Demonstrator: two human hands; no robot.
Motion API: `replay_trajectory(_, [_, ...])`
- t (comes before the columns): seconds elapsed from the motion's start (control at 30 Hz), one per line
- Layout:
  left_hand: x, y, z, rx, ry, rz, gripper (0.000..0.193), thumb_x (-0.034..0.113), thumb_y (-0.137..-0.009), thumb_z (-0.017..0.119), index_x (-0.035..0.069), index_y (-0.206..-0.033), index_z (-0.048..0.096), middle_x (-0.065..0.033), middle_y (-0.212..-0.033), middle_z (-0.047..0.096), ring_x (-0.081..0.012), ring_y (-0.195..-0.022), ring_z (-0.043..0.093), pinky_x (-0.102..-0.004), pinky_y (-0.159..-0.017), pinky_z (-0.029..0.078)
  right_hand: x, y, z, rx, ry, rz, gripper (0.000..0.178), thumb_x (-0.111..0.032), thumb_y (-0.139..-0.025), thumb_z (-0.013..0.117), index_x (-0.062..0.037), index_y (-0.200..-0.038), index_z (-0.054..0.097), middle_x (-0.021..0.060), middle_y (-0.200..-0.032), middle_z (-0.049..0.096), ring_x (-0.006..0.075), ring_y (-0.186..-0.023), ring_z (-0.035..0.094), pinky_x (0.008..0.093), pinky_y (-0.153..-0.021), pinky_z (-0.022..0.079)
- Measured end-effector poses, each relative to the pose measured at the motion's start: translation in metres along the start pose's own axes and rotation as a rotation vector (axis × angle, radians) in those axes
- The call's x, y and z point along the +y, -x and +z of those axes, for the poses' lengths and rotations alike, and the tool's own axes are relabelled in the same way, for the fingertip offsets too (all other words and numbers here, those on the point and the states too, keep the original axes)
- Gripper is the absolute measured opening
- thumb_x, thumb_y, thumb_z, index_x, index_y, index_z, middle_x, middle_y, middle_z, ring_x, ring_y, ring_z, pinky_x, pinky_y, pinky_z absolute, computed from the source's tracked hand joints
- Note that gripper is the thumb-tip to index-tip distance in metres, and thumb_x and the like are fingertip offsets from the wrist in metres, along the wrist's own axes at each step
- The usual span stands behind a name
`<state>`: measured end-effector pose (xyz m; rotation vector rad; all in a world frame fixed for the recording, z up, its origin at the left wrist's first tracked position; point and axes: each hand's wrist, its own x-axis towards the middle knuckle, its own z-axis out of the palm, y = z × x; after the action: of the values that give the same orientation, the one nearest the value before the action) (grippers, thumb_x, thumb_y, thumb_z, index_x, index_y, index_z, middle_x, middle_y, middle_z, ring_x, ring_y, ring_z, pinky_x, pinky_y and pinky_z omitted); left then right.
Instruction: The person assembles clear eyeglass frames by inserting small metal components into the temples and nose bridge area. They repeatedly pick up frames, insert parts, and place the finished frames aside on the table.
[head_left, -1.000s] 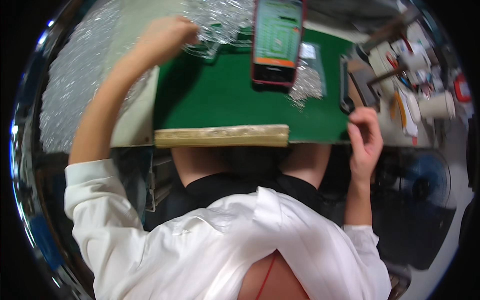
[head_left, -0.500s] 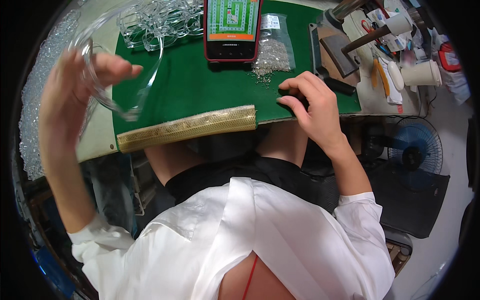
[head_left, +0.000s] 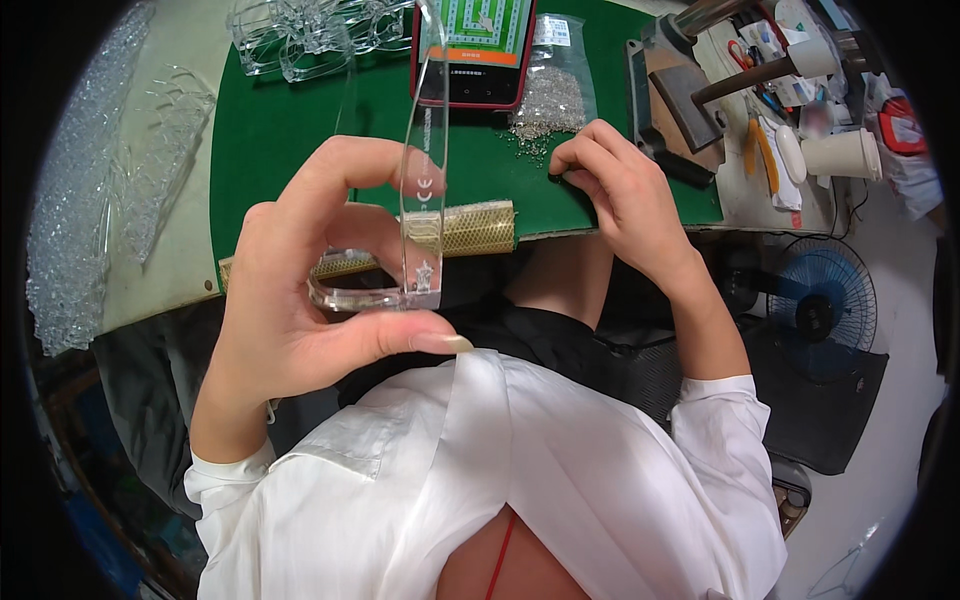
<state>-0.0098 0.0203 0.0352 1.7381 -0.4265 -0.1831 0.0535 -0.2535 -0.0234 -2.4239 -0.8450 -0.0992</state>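
In front of my chest, my left hand (head_left: 285, 285) grips a pair of clear plastic glasses frames (head_left: 424, 120). One temple stands upright past the fingertips, and part of the front lies between the fingers and thumb. Farther right, over the green mat (head_left: 370, 115), my right hand (head_left: 632, 200) has its thumb and forefinger pinched together. Whatever they hold is too small to make out. Just beyond those fingertips lie loose tiny metal parts (head_left: 530, 143), spilling from a clear plastic bag (head_left: 562, 88).
A phone (head_left: 470, 88) stands at the mat's far side, beside stacked clear frames (head_left: 315, 40). Clear plastic pieces (head_left: 75, 200) cover the left side. A gold mesh-covered strip (head_left: 480, 228) runs along the front edge. At right are a metal press (head_left: 685, 115), a cup (head_left: 840, 153) and a fan (head_left: 820, 300).
My left hand has brought the clear glasses frames from the far left to in front of my chest. My right thumb and forefinger, apart before, have closed together near the metal parts.
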Motion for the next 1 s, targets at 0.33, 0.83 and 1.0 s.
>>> replay_trajectory(0.33, [-0.008, -0.004, 0.005, 0.041, -0.046, 0.073, 0.071, 0.024, -0.064, 0.079, -0.004, -0.121, 0.047, -0.0122, -0.115, 0.057, -0.0138, -0.07, 0.064, -0.0301, -0.08, 0.049, 0.004, -0.005, -0.009, -0.119, -0.016, -0.073, 0.013, -0.001, -0.076, 0.063, -0.0043, -0.084, 0.054, 0.0076, -0.081, 0.052, 0.0281, -0.077, 0.056, 0.0372, -0.063, 0.045])
replay_trajectory(0.83, [-0.015, -0.018, 0.019, 0.017, -0.027, 0.455, 0.088, 0.029, -0.059, 0.088, -0.007, -0.125, 0.043, -0.0208, -0.123, 0.052, -0.0174, -0.071, 0.065, -0.0295, -0.074, 0.052, 0.0, 0.005, 0.011, 0.051, 0.123, -0.032, 0.009, -0.006, -0.078, 0.064, -0.0025, -0.079, 0.055, 0.0087, -0.077, 0.052, 0.0274, -0.072, 0.053, 0.0361, -0.061, 0.043])
replay_trajectory(1.0, [0.0, -0.038, 0.047, -0.015, 0.05, 0.401, 0.086, 0.019, -0.063, 0.086, -0.009, -0.129, 0.037, -0.0195, -0.129, 0.05, -0.0132, -0.065, 0.062, -0.0238, -0.06, 0.05, -0.006, 0.004, -0.016, 0.194, -0.372, 0.032, 0.008, -0.007, -0.084, 0.055, -0.0018, -0.078, 0.052, 0.0075, -0.076, 0.049, 0.0215, -0.07, 0.051, 0.0299, -0.063, 0.042])
